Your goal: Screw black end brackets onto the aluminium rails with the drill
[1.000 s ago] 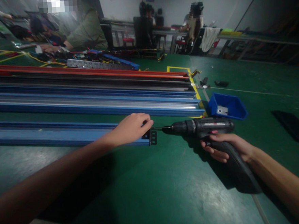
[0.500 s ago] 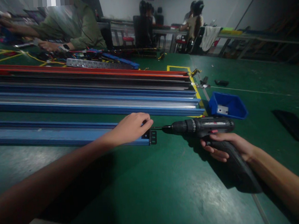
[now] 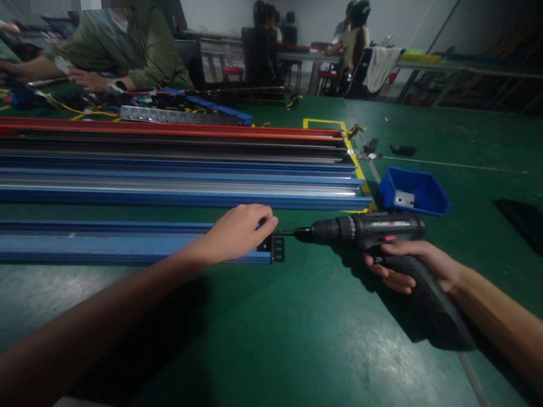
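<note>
My right hand (image 3: 410, 265) is wrapped round the grip of a black cordless drill (image 3: 370, 229), which points left. A thin bit (image 3: 285, 231) reaches from its chuck to the end of a blue metal rail (image 3: 116, 239). At that end sits a black slotted bracket (image 3: 279, 249). My left hand (image 3: 239, 230) lies closed over the rail's end, thumb and fingers curled beside the bit's tip. What is under those fingers, and where exactly the tip meets the end, is hidden.
Several long blue, black and red rails (image 3: 167, 180) lie side by side beyond. A blue bin (image 3: 414, 190) holding a metal plate stands right of them. A dark flat object (image 3: 533, 228) lies at the far right. A co-worker in a green sleeve (image 3: 153, 50) handles parts at the back left.
My hands, the drill and the rail have stayed in place. At the back left, the co-worker's hands and the dark blue thing there have shifted slightly.
</note>
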`<state>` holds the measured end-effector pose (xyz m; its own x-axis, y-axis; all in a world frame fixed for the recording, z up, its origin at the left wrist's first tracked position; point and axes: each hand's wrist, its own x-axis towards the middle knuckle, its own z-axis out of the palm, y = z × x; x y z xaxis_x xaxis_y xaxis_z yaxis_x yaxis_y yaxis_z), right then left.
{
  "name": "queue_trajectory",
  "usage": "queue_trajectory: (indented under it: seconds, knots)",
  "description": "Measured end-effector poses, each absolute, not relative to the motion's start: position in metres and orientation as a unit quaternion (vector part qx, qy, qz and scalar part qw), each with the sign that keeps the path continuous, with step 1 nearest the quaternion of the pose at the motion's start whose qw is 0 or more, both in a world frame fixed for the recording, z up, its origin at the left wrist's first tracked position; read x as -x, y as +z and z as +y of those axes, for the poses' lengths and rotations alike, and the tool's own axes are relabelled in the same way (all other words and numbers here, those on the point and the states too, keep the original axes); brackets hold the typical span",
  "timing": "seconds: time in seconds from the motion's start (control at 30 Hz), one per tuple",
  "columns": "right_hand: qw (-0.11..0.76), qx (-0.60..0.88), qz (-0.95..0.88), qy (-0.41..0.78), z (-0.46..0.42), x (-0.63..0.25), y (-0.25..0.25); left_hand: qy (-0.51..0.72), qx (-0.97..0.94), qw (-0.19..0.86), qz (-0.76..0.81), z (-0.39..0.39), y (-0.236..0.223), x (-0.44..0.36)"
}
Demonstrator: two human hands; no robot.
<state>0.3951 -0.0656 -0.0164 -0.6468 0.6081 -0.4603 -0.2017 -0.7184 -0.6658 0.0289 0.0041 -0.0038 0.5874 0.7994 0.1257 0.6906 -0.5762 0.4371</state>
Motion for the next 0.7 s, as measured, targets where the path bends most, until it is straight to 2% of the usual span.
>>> queue_trajectory:
  seconds: [0.7]
  knots:
    - [0.250, 0.334, -0.299, 0.858, -0.0659, -0.3967, -0.0190, 0.158, -0.872, 0.181, 0.426, 0.0046, -0.0028, -0.0286]
